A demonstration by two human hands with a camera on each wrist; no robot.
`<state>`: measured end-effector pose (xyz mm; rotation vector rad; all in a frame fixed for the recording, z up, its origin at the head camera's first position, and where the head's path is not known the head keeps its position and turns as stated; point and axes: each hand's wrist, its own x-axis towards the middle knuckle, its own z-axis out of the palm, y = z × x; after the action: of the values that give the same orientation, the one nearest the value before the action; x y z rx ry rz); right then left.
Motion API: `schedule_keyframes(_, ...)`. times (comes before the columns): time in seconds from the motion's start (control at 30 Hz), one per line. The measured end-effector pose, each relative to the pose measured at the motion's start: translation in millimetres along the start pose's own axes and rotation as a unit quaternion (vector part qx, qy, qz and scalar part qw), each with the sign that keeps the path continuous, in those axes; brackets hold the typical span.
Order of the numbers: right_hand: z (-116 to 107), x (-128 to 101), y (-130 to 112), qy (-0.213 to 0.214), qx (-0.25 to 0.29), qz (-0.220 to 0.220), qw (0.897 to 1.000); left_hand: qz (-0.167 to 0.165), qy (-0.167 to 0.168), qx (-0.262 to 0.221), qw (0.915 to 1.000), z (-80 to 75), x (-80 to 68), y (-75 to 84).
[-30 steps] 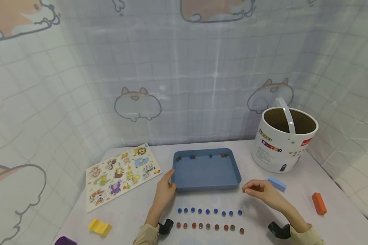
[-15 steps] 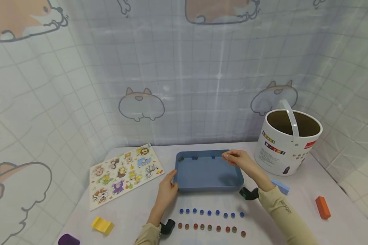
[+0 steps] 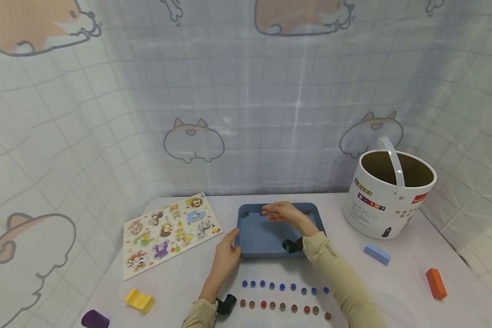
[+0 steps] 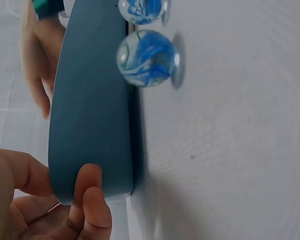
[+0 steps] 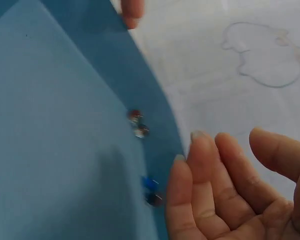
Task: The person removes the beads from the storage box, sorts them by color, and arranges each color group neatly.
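Starting at the table's [image 3: 397, 300] near left corner, one purple block [image 3: 94, 319] lies beside one yellow piece [image 3: 139, 300], and one animal puzzle board [image 3: 170, 232] sits toward the far left edge.

The left hand [image 3: 225, 257] grips the near left corner of the blue tray [image 3: 262, 239]. The left wrist view shows its thumb [image 4: 92, 200] pressed on the outer wall, with the other fingers curled round the corner.

The single tray stands mid-table. The right hand [image 3: 284, 214] is above its far wall, fingers [image 5: 200, 200] loosely spread and slightly bent, with nothing seen between them.

Marbles in the tray [image 5: 140, 125] lie along the far wall. Four show in the right wrist view, as a red and clear pair and a blue and dark pair. From the head view the hand hides part of that wall, so the full number cannot be told.

Between the tray and the near edge are two rows on the table: nine blue marbles [image 3: 282, 287] and nine reddish-brown marbles [image 3: 282, 306]. By my judgement only a small share sits in the tray, and eighteen remain outside it.

Further right stand one white bucket [image 3: 389, 196] at the far right corner, then one light blue block [image 3: 377, 253] and one orange block [image 3: 436, 283] near the right edge.
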<state>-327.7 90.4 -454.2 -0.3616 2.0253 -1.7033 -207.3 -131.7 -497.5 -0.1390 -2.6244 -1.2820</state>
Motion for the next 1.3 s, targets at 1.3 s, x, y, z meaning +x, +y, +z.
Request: schedule_keyframes(1.3,86,64,11,0.171,0.067,0.062,0.981,0.023,-0.007,0.005,0.9997,1.3,-0.1,-3.0)
